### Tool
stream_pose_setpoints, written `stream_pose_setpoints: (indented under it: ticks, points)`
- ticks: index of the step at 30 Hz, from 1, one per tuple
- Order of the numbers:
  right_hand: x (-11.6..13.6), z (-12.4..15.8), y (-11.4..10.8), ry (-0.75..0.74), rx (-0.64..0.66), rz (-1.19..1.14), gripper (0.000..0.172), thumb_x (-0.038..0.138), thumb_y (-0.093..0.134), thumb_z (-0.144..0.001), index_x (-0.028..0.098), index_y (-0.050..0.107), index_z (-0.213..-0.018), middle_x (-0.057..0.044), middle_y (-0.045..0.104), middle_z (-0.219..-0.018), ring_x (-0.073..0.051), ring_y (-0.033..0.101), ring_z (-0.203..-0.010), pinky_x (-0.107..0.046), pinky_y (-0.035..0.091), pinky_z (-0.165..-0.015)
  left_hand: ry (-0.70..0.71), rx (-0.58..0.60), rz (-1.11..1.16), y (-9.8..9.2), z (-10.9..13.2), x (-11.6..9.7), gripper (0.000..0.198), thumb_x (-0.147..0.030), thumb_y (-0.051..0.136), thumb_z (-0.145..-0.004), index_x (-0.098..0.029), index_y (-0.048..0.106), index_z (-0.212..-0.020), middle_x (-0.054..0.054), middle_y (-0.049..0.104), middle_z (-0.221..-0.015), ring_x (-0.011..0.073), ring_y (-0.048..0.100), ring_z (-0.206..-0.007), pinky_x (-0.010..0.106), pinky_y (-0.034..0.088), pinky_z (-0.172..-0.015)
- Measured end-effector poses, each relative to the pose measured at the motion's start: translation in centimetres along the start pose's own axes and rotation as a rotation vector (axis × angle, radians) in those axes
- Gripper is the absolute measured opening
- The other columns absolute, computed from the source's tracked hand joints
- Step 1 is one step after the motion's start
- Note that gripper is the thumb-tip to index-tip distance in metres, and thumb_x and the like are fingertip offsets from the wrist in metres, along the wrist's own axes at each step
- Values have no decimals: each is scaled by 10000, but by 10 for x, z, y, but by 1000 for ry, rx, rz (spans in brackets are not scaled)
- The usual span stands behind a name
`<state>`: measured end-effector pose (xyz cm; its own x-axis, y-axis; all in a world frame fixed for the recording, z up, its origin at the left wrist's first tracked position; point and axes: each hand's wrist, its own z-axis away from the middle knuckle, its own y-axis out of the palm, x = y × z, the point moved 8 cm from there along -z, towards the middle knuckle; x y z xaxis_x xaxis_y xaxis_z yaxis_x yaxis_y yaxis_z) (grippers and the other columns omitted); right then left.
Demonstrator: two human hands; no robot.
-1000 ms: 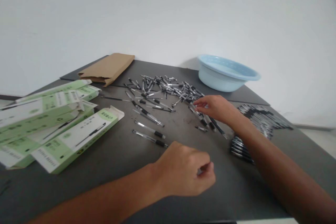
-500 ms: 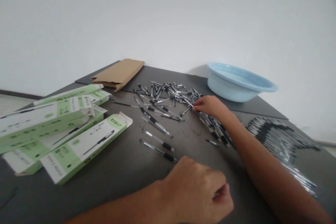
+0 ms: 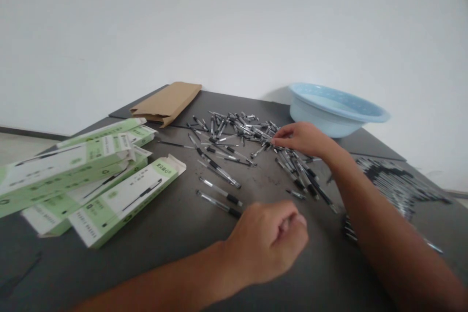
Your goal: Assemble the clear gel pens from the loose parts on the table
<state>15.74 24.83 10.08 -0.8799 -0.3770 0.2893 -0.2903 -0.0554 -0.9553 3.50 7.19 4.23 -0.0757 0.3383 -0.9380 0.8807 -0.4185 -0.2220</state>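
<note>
My left hand [image 3: 268, 243] is closed in a fist above the near part of the table. Whatever it may hold is hidden inside the curled fingers. Just beyond it lie two clear pens with black grips, among them a pen [image 3: 221, 191]. My right hand [image 3: 302, 139] reaches to the right side of a heap of pens and pen parts [image 3: 237, 129]. Its thumb and fingertips are brought together in a pinch at the heap, on something too small to make out. Below that hand several pens [image 3: 302, 175] lie side by side, near a short loose piece [image 3: 295, 194].
Green and white pen boxes [image 3: 127, 200] are stacked on the left. A brown paper bag [image 3: 168, 102] lies at the back left, and a light blue basin [image 3: 329, 112] stands at the back right. Rows of pens [image 3: 395, 185] lie beyond my right forearm.
My right hand has shifted slightly right and up along the heap's edge. My left fist has moved a little left and up and turned. The view has shifted slightly.
</note>
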Motion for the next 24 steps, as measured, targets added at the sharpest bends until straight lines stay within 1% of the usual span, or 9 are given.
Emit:
stream_pose_setpoints:
  ticks: [3,6,10,12,16,20,22,23,24]
  points:
    - [16,33,-18,-88,72,-148,323,542,679,-936,253,815,-987,-15,836,-913,-213,775,-840,-300,593,-746,-154,-140,210,-15,-9,21,329,-440,288,-1044,-244,454,-838,-69,409,-577,131,410,-469,257,322,-485]
    - [25,74,-23,-156,255,-315,302,532,730,-908,248,811,-975,-18,826,-857,-192,767,-764,-273,598,-667,-278,-201,410,-17,-17,40,428,-588,125,-1018,-259,394,-976,-75,468,-635,137,466,-428,235,317,-416]
    - [25,114,-16,-172,473,-359,189,456,785,-898,299,845,-984,13,825,-853,-177,772,-756,-253,598,-669,-345,-63,550,1,-18,41,749,-822,114,-939,-202,513,-1066,30,673,-777,175,665,-518,234,382,-412]
    - [26,122,-10,-182,519,-315,147,434,788,-902,328,851,-982,35,827,-864,-176,777,-785,-249,600,-698,-345,48,552,14,-13,36,778,-862,271,-923,-162,596,-1017,74,718,-778,179,692,-523,228,407,-416]
    - [38,123,-4,-257,534,-247,116,408,786,-914,345,852,-984,50,826,-882,-170,773,-806,-240,588,-707,-304,133,469,27,-4,30,511,-641,609,-966,-138,661,-1041,36,714,-709,131,671,-490,183,408,-430]
    - [44,108,-12,-318,523,-300,269,501,784,-908,343,844,-1118,8,837,-1036,-200,787,-915,-257,609,-772,-225,120,364,26,-1,25,391,-516,566,-1042,-143,668,-1100,16,698,-688,124,663,-494,188,441,-452]
    - [41,84,-18,-323,410,-322,429,629,687,-939,320,823,-1204,-31,826,-1161,-236,781,-1029,-294,616,-836,-165,101,309,24,0,20,375,-507,541,-1061,-154,644,-1134,25,717,-723,137,690,-542,207,482,-494]
    - [39,69,-19,-312,330,-297,510,685,585,-975,293,829,-1193,-49,829,-1151,-243,783,-1015,-305,615,-820,-131,96,280,23,1,16,368,-504,523,-1071,-160,628,-1150,31,730,-742,144,705,-570,221,507,-525]
    - [35,51,-19,-276,204,-211,591,703,454,-1024,273,850,-1112,-46,846,-1027,-224,788,-901,-297,605,-746,-95,93,251,22,3,12,360,-496,501,-1082,-164,611,-1164,36,740,-757,151,717,-595,236,529,-560]
